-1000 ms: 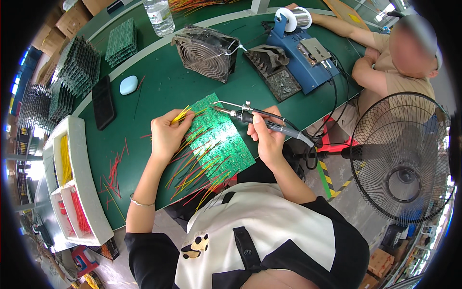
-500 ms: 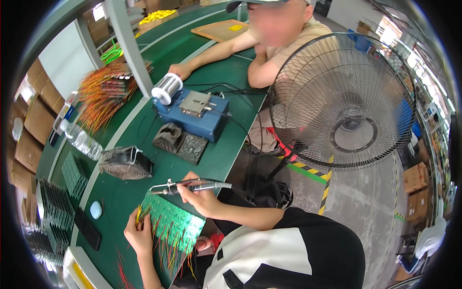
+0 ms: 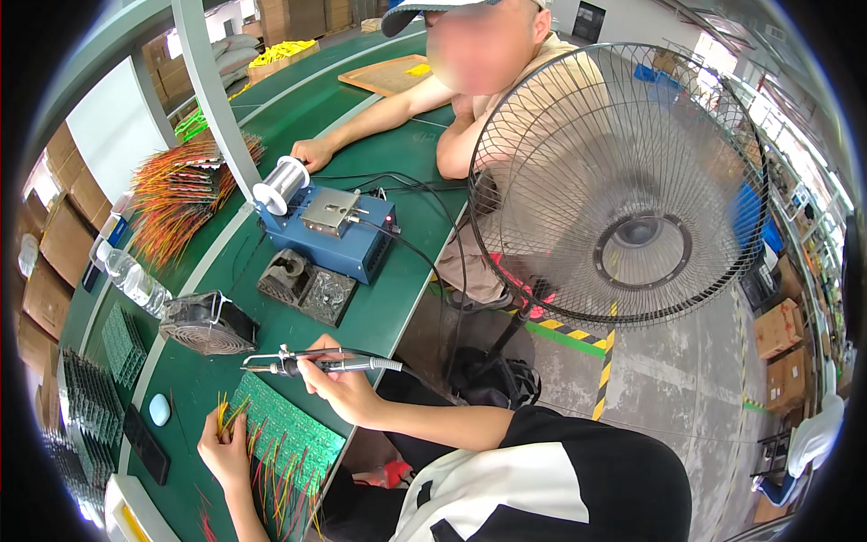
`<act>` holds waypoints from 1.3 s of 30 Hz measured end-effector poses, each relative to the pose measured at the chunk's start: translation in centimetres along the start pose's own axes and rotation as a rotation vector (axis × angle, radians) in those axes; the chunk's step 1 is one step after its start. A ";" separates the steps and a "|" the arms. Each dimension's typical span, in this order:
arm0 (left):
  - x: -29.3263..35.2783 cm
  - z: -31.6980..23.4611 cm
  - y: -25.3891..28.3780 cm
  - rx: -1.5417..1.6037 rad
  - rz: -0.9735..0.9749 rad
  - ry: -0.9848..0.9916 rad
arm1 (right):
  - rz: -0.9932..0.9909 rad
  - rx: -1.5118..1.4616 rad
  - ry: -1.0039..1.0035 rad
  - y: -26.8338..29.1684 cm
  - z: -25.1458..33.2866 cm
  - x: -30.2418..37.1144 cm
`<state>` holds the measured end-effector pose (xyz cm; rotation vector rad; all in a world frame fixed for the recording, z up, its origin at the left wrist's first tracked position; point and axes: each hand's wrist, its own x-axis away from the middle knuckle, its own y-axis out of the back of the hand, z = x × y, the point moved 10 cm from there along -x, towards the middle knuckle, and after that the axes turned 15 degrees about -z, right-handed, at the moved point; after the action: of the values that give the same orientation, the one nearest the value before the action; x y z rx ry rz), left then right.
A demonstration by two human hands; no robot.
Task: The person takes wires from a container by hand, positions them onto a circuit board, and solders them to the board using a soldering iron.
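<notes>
My left hand point(image 3: 224, 453) is closed on a few thin yellow wires point(image 3: 229, 412) beside the upper left corner of a green circuit board panel point(image 3: 298, 423). Red and yellow wires hang from the panel's near side over the green table. My right hand point(image 3: 341, 390) grips a soldering iron point(image 3: 354, 364) with a thin metal tube along its top. The iron lies nearly level above the panel's far edge, its tip pointing left. Whether the tip touches anything cannot be made out.
A blue soldering unit point(image 3: 339, 239) with a solder spool point(image 3: 282, 185) stands beyond a dark tip-cleaning tray point(image 3: 307, 287). A small black fan point(image 3: 209, 323) sits left of it. A large floor fan point(image 3: 632, 190) stands right; across the table a person's arm point(image 3: 384, 113) reaches out.
The whole view has shifted, so things sit farther left and slightly lower. Bright glare on the panel has faded. Both hands keep their grips, with little movement relative to the panel.
</notes>
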<state>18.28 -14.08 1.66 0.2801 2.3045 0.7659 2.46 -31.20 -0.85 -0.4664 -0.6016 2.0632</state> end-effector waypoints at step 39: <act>-2.1 2.6 8.5 -0.293 -0.358 -0.191 | -0.055 0.024 0.150 1.0 0.1 -0.3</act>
<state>21.49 -6.91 6.35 -0.1812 1.9561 0.8356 1.85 -31.93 -1.29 -0.5788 -0.4950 1.9608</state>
